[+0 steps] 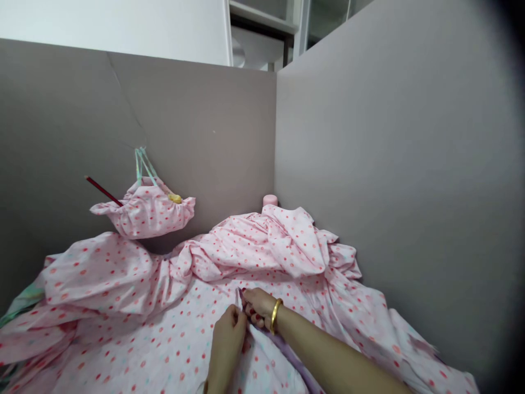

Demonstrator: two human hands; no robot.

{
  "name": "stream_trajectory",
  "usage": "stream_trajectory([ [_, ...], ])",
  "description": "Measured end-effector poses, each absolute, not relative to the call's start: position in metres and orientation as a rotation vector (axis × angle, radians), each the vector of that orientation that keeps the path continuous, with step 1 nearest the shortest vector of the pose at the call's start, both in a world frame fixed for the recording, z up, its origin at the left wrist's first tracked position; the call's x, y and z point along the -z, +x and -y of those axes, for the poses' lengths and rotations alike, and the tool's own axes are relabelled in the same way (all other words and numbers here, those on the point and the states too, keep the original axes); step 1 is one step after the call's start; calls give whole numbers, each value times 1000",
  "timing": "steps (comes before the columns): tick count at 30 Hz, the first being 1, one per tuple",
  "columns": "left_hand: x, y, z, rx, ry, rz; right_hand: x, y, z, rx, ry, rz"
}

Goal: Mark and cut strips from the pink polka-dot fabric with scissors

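Note:
Pale pink cloth with red and blue dots (156, 339) spreads in front of me, rumpled into folds at the back. My left hand (227, 336) is closed, pinching this cloth between thumb and finger. Right beside it, almost touching, my right hand (258, 306), with a gold bangle (276, 316) at its wrist, is closed too. A small dark purple piece shows at the right fingertips; whether it is cloth or a tool I cannot tell. Below the hands, a purple strip (289, 353) runs along an edge of the dotted cloth, partly hidden by my right forearm.
A gathered dotted cloth pouch (151, 216) hangs by green cords on the grey left panel (205, 126). A dark red stick (102, 190) and a yellow object (174, 198) poke from it. Near the panel corner stands a pink cylinder (269, 200). Another grey panel (381, 164) rises at right.

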State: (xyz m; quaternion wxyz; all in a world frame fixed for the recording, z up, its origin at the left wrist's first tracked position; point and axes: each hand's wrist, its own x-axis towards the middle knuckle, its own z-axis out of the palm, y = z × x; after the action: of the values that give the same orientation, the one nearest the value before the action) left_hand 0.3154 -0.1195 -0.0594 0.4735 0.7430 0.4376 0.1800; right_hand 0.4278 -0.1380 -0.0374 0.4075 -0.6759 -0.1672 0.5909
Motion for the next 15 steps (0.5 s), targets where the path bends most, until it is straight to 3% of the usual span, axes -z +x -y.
stream_trajectory([
  [3,51,314,125,-443,1839,-1069,30,432,159,-1332,-1854,581],
  [9,43,321,151,-314,2440,-1079,29,461,210,-674,-2099,970],
  [15,23,298,160,-260,2508,-937,32,462,225,-57,-2385,1455],
])
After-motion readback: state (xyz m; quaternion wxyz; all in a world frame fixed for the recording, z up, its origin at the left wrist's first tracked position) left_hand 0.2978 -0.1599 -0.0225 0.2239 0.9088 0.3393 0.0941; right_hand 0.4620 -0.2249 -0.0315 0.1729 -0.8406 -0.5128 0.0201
